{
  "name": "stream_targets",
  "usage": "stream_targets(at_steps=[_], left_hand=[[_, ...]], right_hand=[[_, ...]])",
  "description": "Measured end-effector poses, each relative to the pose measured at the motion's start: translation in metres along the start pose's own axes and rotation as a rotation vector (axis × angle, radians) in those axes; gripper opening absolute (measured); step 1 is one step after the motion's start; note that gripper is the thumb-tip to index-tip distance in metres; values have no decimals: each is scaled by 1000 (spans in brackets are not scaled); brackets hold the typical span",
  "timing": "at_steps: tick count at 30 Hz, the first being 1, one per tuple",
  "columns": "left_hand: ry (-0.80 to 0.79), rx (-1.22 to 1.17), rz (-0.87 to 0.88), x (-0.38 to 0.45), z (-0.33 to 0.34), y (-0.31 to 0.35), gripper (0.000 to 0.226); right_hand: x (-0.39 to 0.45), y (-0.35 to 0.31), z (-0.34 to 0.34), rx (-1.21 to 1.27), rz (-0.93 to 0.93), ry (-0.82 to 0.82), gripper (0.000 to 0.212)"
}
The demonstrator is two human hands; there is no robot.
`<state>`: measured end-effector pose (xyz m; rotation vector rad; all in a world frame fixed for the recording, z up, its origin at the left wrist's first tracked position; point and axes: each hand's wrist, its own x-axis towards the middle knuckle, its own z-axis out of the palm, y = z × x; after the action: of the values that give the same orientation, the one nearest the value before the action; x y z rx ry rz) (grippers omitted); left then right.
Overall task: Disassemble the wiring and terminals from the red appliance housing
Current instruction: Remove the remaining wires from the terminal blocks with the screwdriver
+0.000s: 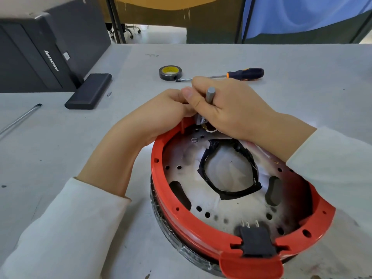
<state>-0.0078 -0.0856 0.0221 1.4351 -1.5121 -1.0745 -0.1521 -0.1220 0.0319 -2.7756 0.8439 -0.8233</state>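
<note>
At the centre of the frame, we work at the far rim of the red appliance housing (171,190), which sits upturned on the grey table (291,81) and fills the lower right of the picture. Our left hand (161,109) curls over the rim and pinches something at the terminal cluster (204,125), where a brass-coloured fitting and a scrap of white wire (212,130) show between the hands; exactly what the fingers hold is hidden. Our right hand (225,109) is wrapped around a grey-handled tool (210,94), its tip pointed down into that same spot. Inside the housing lies a perforated metal plate (181,174) with a black-taped opening (227,170); a black plug socket (255,240) with three pins sits at the near rim. Beyond the hands rest a roll of black tape (170,72) and an orange-and-black screwdriver (244,73); a black computer case (30,55) stands upper left. The risk, as we judge it: the tool tip works close to the left fingertips, and a slip off the fitting could jab them or tear the thin wire rather than free it.
</note>
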Motion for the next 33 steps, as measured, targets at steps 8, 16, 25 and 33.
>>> stream_targets(at_steps=[8,16,25,33], left_hand=[[16,34,31,-1,1,2,25],[50,-20,38,0,4,3,34],[66,-50,33,3,4,-3,32],[25,-151,49,2,6,-3,33]], right_hand=[[2,-6,1,-93,42,-47,33],[18,-4,2,-157,115,-113,35],[23,-2,4,-33,147,-64,38],[26,-2,5,51,170,-88,38]])
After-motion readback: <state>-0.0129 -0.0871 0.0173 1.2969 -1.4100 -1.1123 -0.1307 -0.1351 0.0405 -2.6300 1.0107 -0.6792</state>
